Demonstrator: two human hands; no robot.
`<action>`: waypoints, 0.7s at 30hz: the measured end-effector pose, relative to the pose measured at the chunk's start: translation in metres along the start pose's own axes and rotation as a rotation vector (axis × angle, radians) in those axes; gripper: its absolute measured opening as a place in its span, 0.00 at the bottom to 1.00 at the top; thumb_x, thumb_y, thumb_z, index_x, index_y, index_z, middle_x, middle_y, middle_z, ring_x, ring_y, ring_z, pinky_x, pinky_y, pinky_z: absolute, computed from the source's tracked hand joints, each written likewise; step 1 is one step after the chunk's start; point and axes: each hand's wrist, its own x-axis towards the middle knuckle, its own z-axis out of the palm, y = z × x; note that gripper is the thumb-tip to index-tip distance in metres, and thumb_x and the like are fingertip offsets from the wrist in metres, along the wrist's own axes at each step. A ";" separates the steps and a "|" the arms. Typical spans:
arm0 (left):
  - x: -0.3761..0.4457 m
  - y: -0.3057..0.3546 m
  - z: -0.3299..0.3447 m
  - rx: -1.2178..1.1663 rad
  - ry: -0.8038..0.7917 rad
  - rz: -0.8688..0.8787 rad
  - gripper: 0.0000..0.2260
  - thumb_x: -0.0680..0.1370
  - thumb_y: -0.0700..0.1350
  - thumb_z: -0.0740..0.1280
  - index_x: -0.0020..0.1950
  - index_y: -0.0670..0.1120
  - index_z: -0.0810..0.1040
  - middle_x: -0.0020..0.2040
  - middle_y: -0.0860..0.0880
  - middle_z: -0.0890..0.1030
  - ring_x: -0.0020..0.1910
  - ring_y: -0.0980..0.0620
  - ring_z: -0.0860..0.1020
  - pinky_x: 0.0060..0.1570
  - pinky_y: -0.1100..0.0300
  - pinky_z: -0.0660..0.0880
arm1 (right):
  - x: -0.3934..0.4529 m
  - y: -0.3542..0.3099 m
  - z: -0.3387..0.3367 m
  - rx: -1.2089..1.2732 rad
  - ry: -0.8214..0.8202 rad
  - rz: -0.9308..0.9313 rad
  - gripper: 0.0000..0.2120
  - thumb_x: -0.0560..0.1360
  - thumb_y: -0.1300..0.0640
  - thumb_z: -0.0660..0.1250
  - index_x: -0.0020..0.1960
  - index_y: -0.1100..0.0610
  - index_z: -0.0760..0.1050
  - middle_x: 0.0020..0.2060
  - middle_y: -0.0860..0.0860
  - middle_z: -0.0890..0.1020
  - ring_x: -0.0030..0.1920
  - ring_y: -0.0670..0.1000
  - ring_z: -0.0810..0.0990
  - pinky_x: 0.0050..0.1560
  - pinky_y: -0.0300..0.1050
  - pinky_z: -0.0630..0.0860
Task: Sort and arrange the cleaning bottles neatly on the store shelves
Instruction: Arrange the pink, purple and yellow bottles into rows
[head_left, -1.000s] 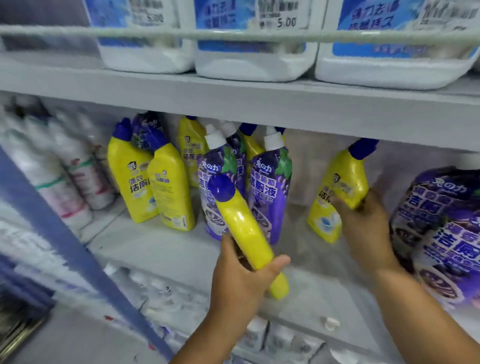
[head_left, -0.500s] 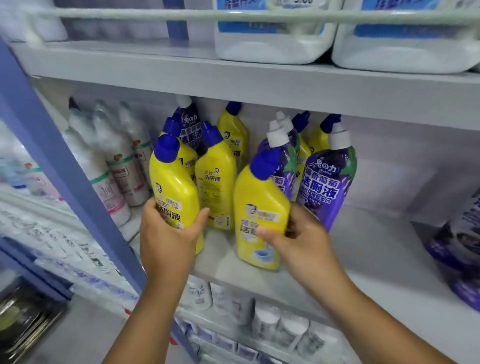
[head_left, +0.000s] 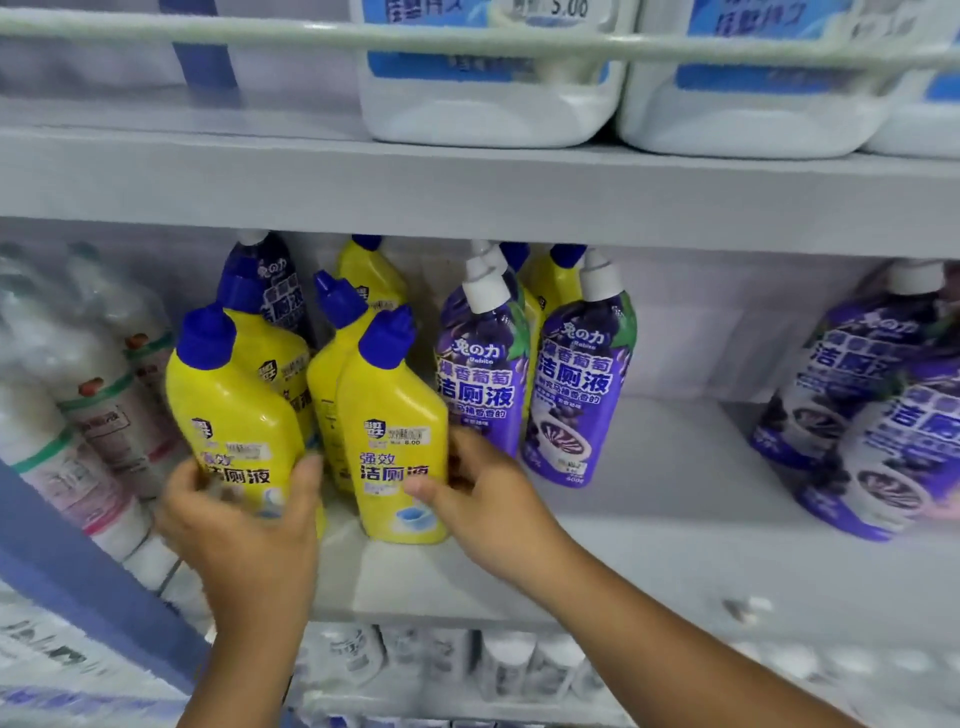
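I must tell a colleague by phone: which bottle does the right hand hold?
On the middle shelf, find the yellow bottles left of the purple ones. The right hand holds the front yellow bottle nearest them; its price sticker reads 8.00.

The yellow bottles (head_left: 389, 415) are showing glossy, smooth plastic with blue plastic caps (head_left: 387, 330). The purple bottles (head_left: 576, 384) are wearing shiny printed film sleeves. The shelf (head_left: 649, 545) is looking matt, painted grey.

We see yellow bottles (head_left: 236, 415) with blue caps, purple bottles (head_left: 579, 384) with white caps and grape patterns, white jugs (head_left: 488, 109) labelled blue.
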 end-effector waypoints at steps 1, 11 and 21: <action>-0.009 0.006 -0.002 -0.038 0.028 0.067 0.41 0.69 0.72 0.70 0.69 0.45 0.66 0.66 0.37 0.71 0.65 0.37 0.73 0.65 0.38 0.72 | -0.006 0.003 -0.006 0.026 0.004 0.015 0.15 0.76 0.54 0.73 0.61 0.52 0.78 0.55 0.46 0.85 0.56 0.45 0.84 0.62 0.48 0.80; -0.131 0.115 0.060 -0.450 -0.556 0.473 0.11 0.77 0.48 0.68 0.59 0.49 0.75 0.59 0.47 0.78 0.61 0.48 0.78 0.59 0.44 0.75 | -0.104 0.025 -0.157 0.070 0.558 0.018 0.05 0.77 0.58 0.71 0.53 0.54 0.81 0.45 0.55 0.86 0.45 0.58 0.86 0.51 0.54 0.83; -0.145 0.110 0.161 -0.533 -0.503 0.136 0.35 0.73 0.60 0.72 0.77 0.64 0.61 0.80 0.47 0.64 0.79 0.49 0.65 0.74 0.35 0.63 | -0.155 0.069 -0.298 -0.155 0.975 0.023 0.24 0.76 0.55 0.73 0.69 0.48 0.69 0.62 0.42 0.78 0.63 0.42 0.79 0.62 0.41 0.76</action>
